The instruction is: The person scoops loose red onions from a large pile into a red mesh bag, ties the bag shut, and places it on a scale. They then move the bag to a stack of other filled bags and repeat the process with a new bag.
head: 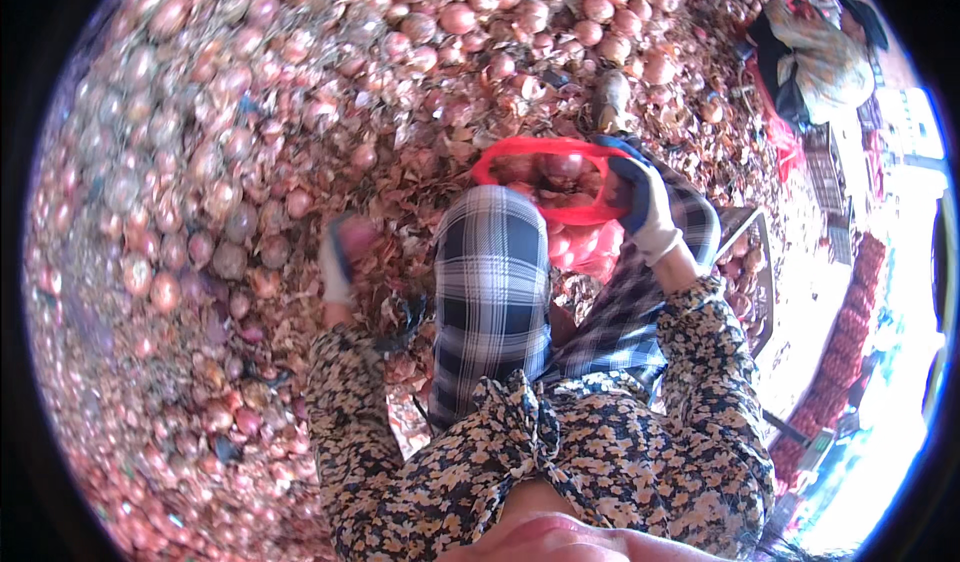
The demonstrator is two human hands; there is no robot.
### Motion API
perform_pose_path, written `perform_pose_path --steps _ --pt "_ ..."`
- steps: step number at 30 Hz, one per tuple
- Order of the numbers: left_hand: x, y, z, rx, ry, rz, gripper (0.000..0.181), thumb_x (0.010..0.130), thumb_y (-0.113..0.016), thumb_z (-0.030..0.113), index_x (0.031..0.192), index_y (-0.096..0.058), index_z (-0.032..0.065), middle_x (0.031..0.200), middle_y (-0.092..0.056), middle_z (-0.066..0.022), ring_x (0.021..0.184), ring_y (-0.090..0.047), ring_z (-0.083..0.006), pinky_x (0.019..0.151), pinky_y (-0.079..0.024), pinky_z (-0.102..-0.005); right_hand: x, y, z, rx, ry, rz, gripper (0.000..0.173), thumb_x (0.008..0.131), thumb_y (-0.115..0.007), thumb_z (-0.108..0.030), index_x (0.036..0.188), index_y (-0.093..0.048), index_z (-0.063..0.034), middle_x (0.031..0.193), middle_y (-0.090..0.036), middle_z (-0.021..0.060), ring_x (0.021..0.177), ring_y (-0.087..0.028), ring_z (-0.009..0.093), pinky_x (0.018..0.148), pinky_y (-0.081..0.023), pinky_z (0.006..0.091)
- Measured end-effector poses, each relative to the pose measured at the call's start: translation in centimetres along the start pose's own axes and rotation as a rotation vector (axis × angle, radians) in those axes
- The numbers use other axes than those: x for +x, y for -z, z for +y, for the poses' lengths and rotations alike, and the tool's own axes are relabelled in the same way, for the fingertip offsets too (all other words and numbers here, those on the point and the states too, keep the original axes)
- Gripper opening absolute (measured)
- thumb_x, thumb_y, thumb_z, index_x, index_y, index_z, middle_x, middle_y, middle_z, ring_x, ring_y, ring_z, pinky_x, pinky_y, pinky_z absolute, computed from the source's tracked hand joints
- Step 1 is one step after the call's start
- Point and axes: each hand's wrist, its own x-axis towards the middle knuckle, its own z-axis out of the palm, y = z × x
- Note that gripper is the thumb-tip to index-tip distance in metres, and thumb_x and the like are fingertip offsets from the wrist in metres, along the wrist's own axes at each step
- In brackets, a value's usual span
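My right hand [649, 202], in a white glove with a dark blue palm, grips the right side of the rim of a red mesh bag [551, 217]. The bag's mouth is spread wide between my knees, and several onions [562, 168] show inside it. Out to the left of my knees is my left hand [341, 258], gloved the same way and blurred. It is closed around a blurred reddish onion [361, 235], above onion skins on the ground.
Loose onions [232, 258] and dry skins cover the ground ahead and to the left. A crate [763, 284] with onions stands by my right knee. Another person [817, 59] is at the upper right, near more crates [825, 168]. Filled red sacks [844, 344] line the far right.
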Motion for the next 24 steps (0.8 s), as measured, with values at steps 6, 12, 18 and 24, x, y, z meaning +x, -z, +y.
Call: perform_pose_path --steps 6,12,18,24 --pt "5.1 -29.3 8.9 0.836 -0.915 -0.242 0.055 0.084 -0.078 0.031 0.129 -0.057 0.0057 0.125 -0.061 -0.0186 0.122 -0.058 -0.0354 0.107 -0.044 -0.0448 0.4 -1.0 1.6 0.1 -0.042 -0.072 0.03 0.1 -0.057 -0.015 0.126 -0.066 -0.0049 0.07 -0.052 -0.0077 0.055 -0.042 0.002 0.052 -0.031 0.0188" --pt "16.7 -7.1 -3.9 0.845 -0.377 -0.002 0.032 0.094 -0.068 0.022 0.124 -0.066 0.0096 0.096 -0.073 -0.0131 0.082 -0.071 -0.0276 0.078 -0.056 -0.0376 -0.7 -5.0 2.8 0.279 -0.04 -0.32 0.029 0.099 -0.06 -0.014 0.124 -0.069 -0.0029 0.089 -0.065 -0.0072 0.067 -0.046 0.0 0.059 -0.036 0.0174" --pt "11.4 -25.4 6.7 0.136 -0.001 -0.336 0.026 0.097 -0.063 0.011 0.123 -0.068 0.0105 0.094 -0.071 -0.0067 0.075 -0.068 -0.0173 0.071 -0.054 -0.0295 -8.8 5.8 -2.2 0.213 0.172 0.094 0.025 0.099 -0.057 -0.01 0.117 -0.071 -0.0021 0.094 -0.065 -0.0041 0.079 -0.052 0.002 0.067 -0.041 0.0174" --pt "-10.0 -35.3 30.3 0.441 -0.411 -0.581 0.019 0.095 -0.062 0.003 0.114 -0.066 0.0028 0.1 -0.068 -0.0003 0.084 -0.061 -0.0076 0.074 -0.051 -0.0222 -17.3 13.8 -9.0 0.305 0.51 0.241 0.026 0.096 -0.058 -0.009 0.117 -0.07 -0.0004 0.071 -0.055 -0.0083 0.061 -0.043 0.001 0.058 -0.032 0.0172"
